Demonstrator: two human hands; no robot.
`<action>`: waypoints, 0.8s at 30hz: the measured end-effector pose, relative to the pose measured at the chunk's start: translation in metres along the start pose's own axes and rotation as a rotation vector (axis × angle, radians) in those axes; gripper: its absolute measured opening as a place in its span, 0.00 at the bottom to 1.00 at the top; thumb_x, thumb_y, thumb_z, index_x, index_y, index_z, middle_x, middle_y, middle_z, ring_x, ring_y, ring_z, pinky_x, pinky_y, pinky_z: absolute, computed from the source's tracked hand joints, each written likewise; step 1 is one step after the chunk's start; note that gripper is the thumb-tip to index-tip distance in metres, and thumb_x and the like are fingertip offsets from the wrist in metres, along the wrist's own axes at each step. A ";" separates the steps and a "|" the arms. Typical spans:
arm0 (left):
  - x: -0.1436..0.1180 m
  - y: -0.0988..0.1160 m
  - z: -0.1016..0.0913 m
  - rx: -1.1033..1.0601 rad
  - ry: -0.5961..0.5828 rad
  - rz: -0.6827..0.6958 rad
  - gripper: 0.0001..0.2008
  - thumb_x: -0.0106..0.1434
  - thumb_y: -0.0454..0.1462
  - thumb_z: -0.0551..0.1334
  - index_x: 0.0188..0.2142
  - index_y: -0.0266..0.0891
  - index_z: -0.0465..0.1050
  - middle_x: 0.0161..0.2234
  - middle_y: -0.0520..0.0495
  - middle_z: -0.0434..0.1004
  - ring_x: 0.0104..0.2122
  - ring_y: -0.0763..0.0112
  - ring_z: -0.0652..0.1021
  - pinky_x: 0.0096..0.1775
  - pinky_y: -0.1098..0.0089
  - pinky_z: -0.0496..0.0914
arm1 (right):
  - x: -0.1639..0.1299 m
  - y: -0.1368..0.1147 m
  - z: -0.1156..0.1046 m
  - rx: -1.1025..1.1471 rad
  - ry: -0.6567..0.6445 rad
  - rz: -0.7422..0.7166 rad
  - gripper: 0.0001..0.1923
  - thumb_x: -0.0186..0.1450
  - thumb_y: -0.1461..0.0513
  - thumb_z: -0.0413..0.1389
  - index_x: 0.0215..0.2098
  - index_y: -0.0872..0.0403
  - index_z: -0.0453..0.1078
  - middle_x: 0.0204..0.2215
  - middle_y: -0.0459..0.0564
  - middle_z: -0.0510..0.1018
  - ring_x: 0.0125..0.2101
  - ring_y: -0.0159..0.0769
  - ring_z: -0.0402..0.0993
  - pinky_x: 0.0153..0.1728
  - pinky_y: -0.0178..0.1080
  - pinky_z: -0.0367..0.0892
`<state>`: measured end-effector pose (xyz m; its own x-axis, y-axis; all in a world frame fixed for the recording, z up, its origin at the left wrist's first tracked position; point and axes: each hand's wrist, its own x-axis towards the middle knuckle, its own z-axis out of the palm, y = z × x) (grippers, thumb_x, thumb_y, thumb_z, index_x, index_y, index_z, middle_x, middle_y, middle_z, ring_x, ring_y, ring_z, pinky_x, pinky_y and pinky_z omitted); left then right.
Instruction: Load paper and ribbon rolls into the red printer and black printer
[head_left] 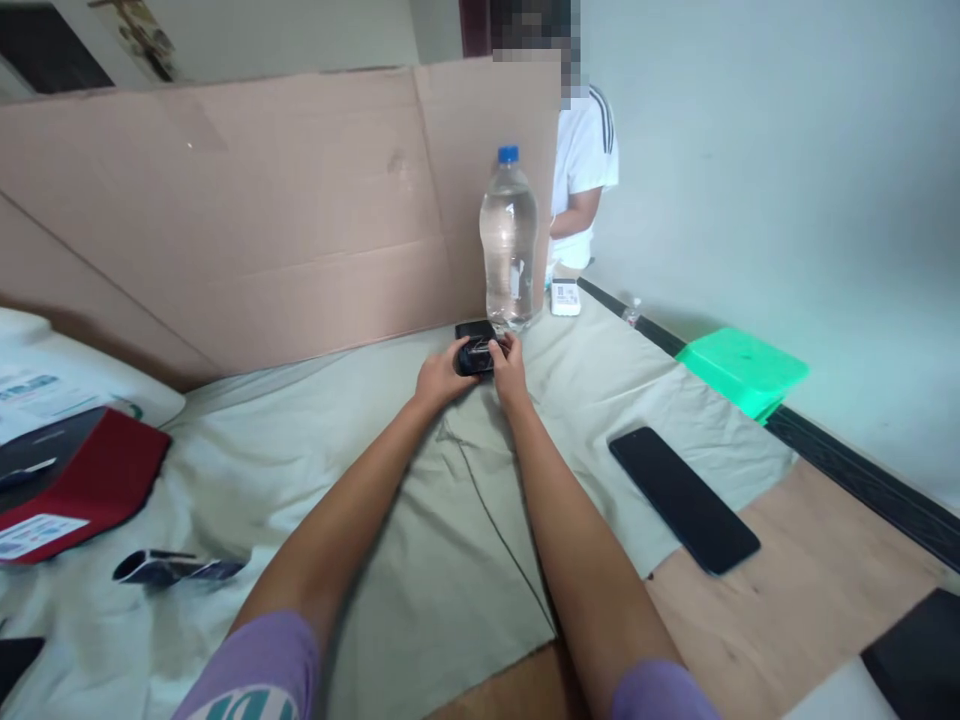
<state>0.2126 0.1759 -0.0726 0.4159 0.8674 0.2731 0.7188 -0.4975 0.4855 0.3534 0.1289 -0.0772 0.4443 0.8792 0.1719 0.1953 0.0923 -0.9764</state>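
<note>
Both my arms reach forward over the cloth-covered surface to a small black glossy object [474,356]. From its left side my left hand [441,378] grips it, with the thumb along the top edge. My right hand [510,370] holds the right side, thumb on its face and fingers bent behind. What kind of object it is I cannot make out. Just behind it lies another flat black item [472,328], and a clear water bottle [509,240] with a blue cap stands upright. A thin dark cord [487,510] runs over the cloth between my forearms.
A cardboard panel [300,220] stands across the back; a person in a white shirt [581,170] is behind it. To the right are a phone [684,498] and a green container [742,365]. On the left lie a red-edged case [112,480] and a crumpled wrapper [176,567].
</note>
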 end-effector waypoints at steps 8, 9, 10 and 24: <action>-0.043 0.020 -0.036 0.054 -0.018 -0.093 0.39 0.60 0.47 0.68 0.69 0.44 0.61 0.45 0.39 0.82 0.51 0.48 0.74 0.53 0.57 0.67 | -0.005 -0.003 -0.007 -0.033 0.045 -0.001 0.31 0.69 0.55 0.46 0.66 0.61 0.50 0.63 0.66 0.65 0.62 0.40 0.65 0.63 0.42 0.59; -0.057 0.018 -0.053 0.042 0.019 -0.114 0.38 0.61 0.46 0.67 0.68 0.44 0.62 0.44 0.39 0.82 0.51 0.49 0.74 0.53 0.57 0.67 | -0.008 -0.007 -0.007 -0.065 0.072 -0.065 0.30 0.69 0.55 0.46 0.66 0.60 0.51 0.64 0.65 0.64 0.64 0.41 0.62 0.64 0.45 0.57; -0.072 0.012 -0.074 0.024 0.070 -0.128 0.36 0.62 0.45 0.67 0.68 0.45 0.63 0.45 0.40 0.82 0.51 0.50 0.74 0.54 0.58 0.68 | -0.013 -0.013 -0.006 -0.110 0.088 -0.149 0.30 0.68 0.55 0.48 0.65 0.58 0.53 0.65 0.64 0.63 0.65 0.42 0.60 0.65 0.47 0.55; -0.301 -0.278 -0.339 -0.463 0.954 -0.877 0.22 0.61 0.36 0.65 0.54 0.30 0.73 0.50 0.39 0.80 0.51 0.59 0.78 0.56 0.59 0.71 | -0.173 -0.120 0.313 0.040 -0.884 -0.324 0.27 0.66 0.59 0.58 0.63 0.49 0.63 0.64 0.54 0.70 0.65 0.39 0.65 0.65 0.44 0.59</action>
<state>-0.3011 0.0545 -0.0084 -0.7491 0.6543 0.1041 0.2170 0.0939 0.9716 -0.0205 0.1116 -0.0309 -0.4545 0.8420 0.2906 0.1558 0.3964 -0.9048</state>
